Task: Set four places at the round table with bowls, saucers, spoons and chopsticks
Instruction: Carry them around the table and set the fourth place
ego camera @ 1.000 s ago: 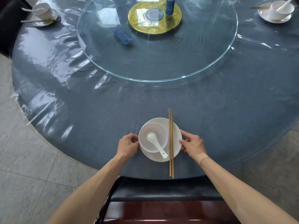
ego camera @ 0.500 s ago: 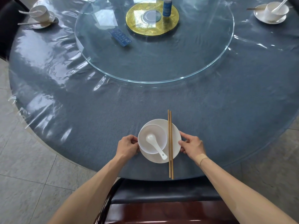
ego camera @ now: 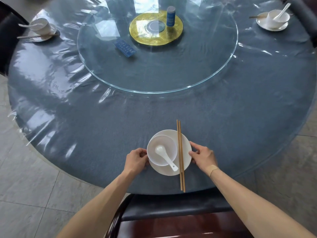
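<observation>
Two hands hold the near saucer (ego camera: 186, 148) at the table (ego camera: 85, 131) edge: the left hand (ego camera: 136, 159) pinches its left rim with curled fingers, and the right hand (ego camera: 203, 156) grips the right rim between thumb and fingers. A white bowl (ego camera: 162, 150) sits on the saucer's left part with a white spoon (ego camera: 165, 157) lying in it, handle toward the person. Wooden chopsticks (ego camera: 180, 155) lie side by side across the saucer's right part, their near ends reaching past the rim almost to the table edge. Set places stand at far left (ego camera: 41, 30) and far right (ego camera: 272, 19). On the glass turntable (ego camera: 171, 73) lie a blue card (ego camera: 124, 48) with small writing too blurred to read and a blue bottle (ego camera: 170, 16), its label likewise unreadable.
</observation>
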Tool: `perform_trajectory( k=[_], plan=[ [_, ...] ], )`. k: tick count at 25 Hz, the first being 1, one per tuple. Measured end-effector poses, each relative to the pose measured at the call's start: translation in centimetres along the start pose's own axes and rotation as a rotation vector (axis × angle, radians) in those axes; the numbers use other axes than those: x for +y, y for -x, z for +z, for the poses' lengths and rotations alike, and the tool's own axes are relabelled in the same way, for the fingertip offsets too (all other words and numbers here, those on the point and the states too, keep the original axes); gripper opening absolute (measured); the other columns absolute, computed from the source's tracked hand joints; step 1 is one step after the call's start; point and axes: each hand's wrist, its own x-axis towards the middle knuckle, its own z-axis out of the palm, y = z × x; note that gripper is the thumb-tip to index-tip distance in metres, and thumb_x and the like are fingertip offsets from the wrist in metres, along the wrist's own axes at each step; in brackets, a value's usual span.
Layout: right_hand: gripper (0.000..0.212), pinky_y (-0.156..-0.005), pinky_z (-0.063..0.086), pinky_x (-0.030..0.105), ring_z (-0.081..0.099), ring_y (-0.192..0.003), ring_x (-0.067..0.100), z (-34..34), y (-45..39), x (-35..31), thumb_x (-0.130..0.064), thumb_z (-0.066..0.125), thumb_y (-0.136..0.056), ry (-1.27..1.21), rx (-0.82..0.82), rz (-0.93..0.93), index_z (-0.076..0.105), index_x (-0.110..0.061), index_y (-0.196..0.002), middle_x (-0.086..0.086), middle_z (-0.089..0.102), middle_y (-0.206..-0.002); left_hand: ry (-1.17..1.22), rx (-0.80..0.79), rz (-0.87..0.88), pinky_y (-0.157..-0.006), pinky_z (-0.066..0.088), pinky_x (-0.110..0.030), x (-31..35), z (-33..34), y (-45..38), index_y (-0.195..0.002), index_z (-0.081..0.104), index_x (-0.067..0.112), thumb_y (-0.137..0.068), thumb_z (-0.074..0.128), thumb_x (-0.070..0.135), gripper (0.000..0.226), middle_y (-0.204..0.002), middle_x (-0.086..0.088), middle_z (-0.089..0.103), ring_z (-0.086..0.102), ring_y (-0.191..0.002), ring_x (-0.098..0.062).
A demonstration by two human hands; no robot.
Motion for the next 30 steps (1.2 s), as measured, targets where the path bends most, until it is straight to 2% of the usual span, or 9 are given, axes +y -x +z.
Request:
perform_trajectory(
  k=[3,6,9,11,14,17,22,30],
  plan=[
    [0.042,-0.089,0.056,0.041,0.066,-0.099,0.023,-0.7,0.9,-0.2,-0.036,0.057,-0.097,0.114,0.053,-0.048,0.055,-0.029,-0.138,0.002,0.073,-0.102,-0.120,0.011,0.024,-0.064,0.059,-0.033,0.5,-1.1,0.3,-0.085,0.074,0.025,-0.086,0.066,0.024,0.008,-0.074,0.008,0.073,0.067,-0.067,-0.010],
    [0.040,-0.087,0.054,0.039,0.064,-0.103,0.021,-2.2,1.9,-0.2,-0.038,0.055,-0.097,0.213,0.137,-0.114,0.058,-0.028,-0.136,0.001,0.071,-0.112,-0.223,0.142,0.090,-0.074,0.055,-0.032,2.3,-3.1,0.2,-0.081,0.069,0.033,-0.088,0.061,0.031,0.011,-0.085,0.009,0.073,0.067,-0.081,-0.015],
    [0.038,-0.088,0.051,0.038,0.060,-0.107,0.022,-4.6,3.1,-0.1,-0.042,0.052,-0.097,0.312,0.226,-0.166,0.062,-0.030,-0.132,-0.002,0.070,-0.114,-0.255,0.221,0.295,-0.073,0.048,-0.028,6.1,-3.5,0.7,-0.088,0.072,0.031,-0.089,0.065,0.031,0.008,-0.094,0.009,0.071,0.066,-0.083,-0.010],
    [0.037,-0.092,0.048,0.038,0.059,-0.110,0.023,-6.5,4.0,0.3,-0.042,0.051,-0.098,0.343,0.270,-0.178,0.063,-0.030,-0.130,-0.002,0.069,-0.118,-0.284,0.179,0.475,-0.075,0.051,-0.030,9.2,-2.1,1.5,-0.092,0.074,0.031,-0.088,0.068,0.032,0.007,-0.099,0.010,0.071,0.068,-0.086,-0.009],
    [0.036,-0.094,0.045,0.036,0.059,-0.113,0.024,-9.8,5.7,1.9,-0.043,0.052,-0.097,0.374,0.328,-0.174,0.065,-0.030,-0.128,-0.003,0.068,-0.123,-0.453,0.022,0.723,-0.081,0.052,-0.031,13.5,2.5,3.2,-0.105,0.074,0.032,-0.089,0.069,0.037,0.018,-0.109,0.008,0.069,0.067,-0.097,-0.013],
    [0.036,-0.095,0.045,0.036,0.059,-0.115,0.023,-13.7,8.0,5.1,-0.044,0.054,-0.096,0.377,0.391,-0.166,0.066,-0.029,-0.126,-0.003,0.068,-0.124,-0.643,-0.166,0.868,-0.092,0.048,-0.031,16.5,9.2,5.4,-0.119,0.070,0.030,-0.089,0.066,0.042,0.032,-0.121,0.002,0.066,0.061,-0.113,-0.020],
    [0.037,-0.095,0.043,0.032,0.057,-0.118,0.020,-21.4,12.4,13.4,-0.046,0.052,-0.096,0.405,0.457,-0.132,0.066,-0.030,-0.126,-0.005,0.066,-0.126,-0.755,-0.297,0.949,-0.101,0.046,-0.035,19.5,21.2,10.7,-0.123,0.065,0.035,-0.091,0.061,0.049,0.036,-0.124,0.001,0.063,0.058,-0.119,-0.022],
    [0.039,-0.094,0.044,0.033,0.056,-0.117,0.019,-31.4,17.4,25.8,-0.053,0.049,-0.095,0.393,0.506,-0.037,0.064,-0.033,-0.126,-0.006,0.064,-0.127,-0.811,-0.400,0.942,-0.094,0.049,-0.034,23.7,36.2,18.2,-0.125,0.061,0.038,-0.090,0.057,0.053,0.039,-0.127,0.008,0.059,0.057,-0.118,-0.016]
  ],
)
